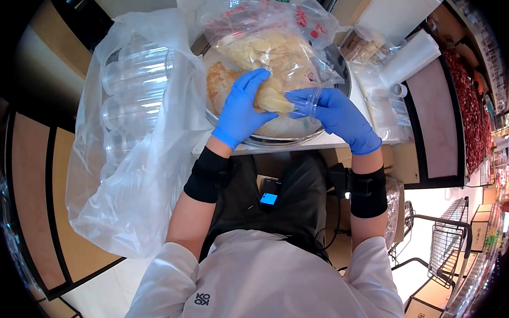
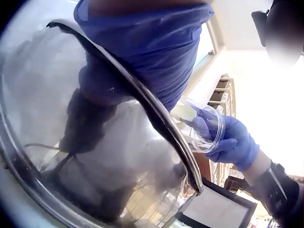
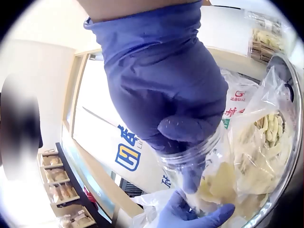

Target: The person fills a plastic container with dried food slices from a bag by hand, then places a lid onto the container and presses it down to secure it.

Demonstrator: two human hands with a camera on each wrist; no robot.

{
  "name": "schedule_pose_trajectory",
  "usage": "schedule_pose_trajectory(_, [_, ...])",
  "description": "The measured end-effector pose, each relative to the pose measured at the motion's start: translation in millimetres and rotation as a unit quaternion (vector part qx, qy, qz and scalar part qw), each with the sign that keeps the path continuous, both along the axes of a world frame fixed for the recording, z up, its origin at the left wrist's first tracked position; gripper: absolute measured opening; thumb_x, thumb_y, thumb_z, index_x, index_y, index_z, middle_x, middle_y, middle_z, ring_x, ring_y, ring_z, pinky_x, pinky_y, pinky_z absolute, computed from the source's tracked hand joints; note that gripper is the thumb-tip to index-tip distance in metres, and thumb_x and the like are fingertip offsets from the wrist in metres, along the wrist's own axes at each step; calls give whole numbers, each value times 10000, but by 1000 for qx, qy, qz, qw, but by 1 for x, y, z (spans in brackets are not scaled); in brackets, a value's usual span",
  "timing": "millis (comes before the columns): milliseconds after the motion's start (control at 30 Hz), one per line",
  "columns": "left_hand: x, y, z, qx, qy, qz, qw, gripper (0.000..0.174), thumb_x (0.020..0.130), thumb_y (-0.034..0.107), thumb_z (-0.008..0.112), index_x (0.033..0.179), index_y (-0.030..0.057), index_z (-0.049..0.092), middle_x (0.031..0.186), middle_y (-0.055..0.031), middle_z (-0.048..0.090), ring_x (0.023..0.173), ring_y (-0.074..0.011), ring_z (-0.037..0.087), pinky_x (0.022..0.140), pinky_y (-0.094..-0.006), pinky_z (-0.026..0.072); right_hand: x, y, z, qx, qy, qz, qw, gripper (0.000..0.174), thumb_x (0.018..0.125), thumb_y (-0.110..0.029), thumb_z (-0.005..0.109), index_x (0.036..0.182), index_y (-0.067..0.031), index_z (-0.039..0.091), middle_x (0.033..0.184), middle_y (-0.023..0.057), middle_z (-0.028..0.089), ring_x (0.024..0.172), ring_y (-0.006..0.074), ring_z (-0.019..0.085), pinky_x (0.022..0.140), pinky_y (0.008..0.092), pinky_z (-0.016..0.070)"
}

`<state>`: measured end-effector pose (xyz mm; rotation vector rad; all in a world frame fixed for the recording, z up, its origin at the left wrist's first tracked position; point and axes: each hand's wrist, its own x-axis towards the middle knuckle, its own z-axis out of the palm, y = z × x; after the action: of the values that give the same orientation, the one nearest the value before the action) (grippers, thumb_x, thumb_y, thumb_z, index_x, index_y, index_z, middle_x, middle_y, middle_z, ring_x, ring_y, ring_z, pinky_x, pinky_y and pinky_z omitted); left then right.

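Note:
Between the two blue-gloved hands a clear plastic jar (image 3: 176, 164) lies on its side, its open mouth towards the right. Pale yellow slices (image 1: 274, 98) show inside it. My left hand (image 1: 240, 114) holds the jar's closed end, fingers on the far side and thumb on the near side. At the mouth my right hand (image 1: 346, 118) grips the rim, with at least one finger reaching inside against the slices. Just beyond, a clear bag (image 1: 282, 55) full of similar pale slices sits in a wide metal basin (image 1: 292, 141), below and behind the jar.
A large translucent bag (image 1: 110, 209) of stacked clear jars (image 1: 136, 68) stands on the left. Right of the basin are a white roll (image 1: 412, 55) and flat plastic packs (image 1: 390, 114). A phone (image 1: 270, 194) rests below the table edge, and a shopping cart (image 1: 447, 241) stands at the lower right.

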<state>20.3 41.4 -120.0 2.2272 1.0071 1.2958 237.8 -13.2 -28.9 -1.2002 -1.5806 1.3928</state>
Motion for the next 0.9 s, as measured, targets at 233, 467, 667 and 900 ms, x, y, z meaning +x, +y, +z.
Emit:
schedule_pose_trajectory(233, [1,-2,-1,27,-26,40,998,807,623,148,894,1329,66,511,1328,-155,543,1251,-345,503,1074,-416,409,-9,-5,4,20,-58,-21,998,302,950,-32,588,1242,9,652,1148,88,692,1002,148,655,935,273,514])
schedule_pose_trajectory(467, [1,-1,-4,38,-30,60,997,809,629,168,896,1330,70,506,1321,-147,548,1236,-344,512,1063,-421,416,-10,-16,39,-23,-147,-106,983,284,933,-59,633,1204,10,678,1133,85,698,968,106,635,907,243,505])
schedule_pose_trajectory(667, [2,-1,-5,47,-39,63,996,812,626,197,901,1325,69,508,1308,-140,555,1229,-343,512,1062,-427,414,0,-2,-7,60,-28,-37,997,219,934,-86,641,1123,-8,720,1058,46,708,948,83,620,848,242,494])
schedule_pose_trajectory(900, [1,-3,-4,65,-46,60,995,794,624,176,895,1315,72,517,1311,-137,556,1236,-342,510,1066,-425,412,4,-9,-3,111,-168,-15,979,248,919,-13,568,1115,-29,719,1036,67,704,922,136,619,899,279,490])
